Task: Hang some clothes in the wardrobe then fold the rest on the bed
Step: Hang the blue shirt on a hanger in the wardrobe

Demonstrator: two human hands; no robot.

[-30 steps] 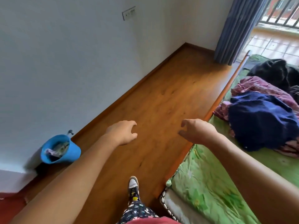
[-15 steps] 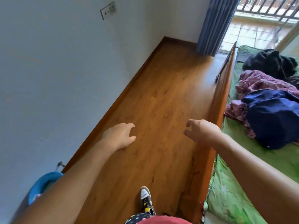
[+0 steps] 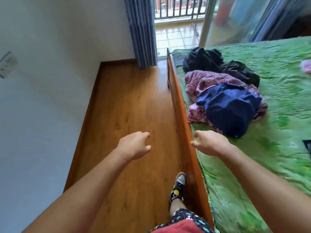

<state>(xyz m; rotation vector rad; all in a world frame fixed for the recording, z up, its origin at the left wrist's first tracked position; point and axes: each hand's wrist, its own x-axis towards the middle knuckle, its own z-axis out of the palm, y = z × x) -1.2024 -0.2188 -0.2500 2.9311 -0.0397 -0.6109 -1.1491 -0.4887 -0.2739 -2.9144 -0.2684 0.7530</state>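
Approach step: left hand [image 3: 134,146] and right hand [image 3: 209,142], both empty with fingers loosely curled, reach toward the clothes [image 3: 225,98] heaped on the bed [image 3: 277,132] near its wooden side rail [image 3: 183,125]; next, probably grasping one garment.

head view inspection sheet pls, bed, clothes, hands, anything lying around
surface: bed, rumpled green cover.
job's things: navy garment on top of purple patterned garment, black garment behind; all heaped unfolded near the bed rail.
clutter: pink item and dark object at the frame's right edge, too cut off to identify.
grips: left hand over the floor, right hand over the bed's edge; both loosely curled, empty.
cables: nothing seen.
surroundings: wooden floor, blue curtain, wall socket, balcony railing beyond.
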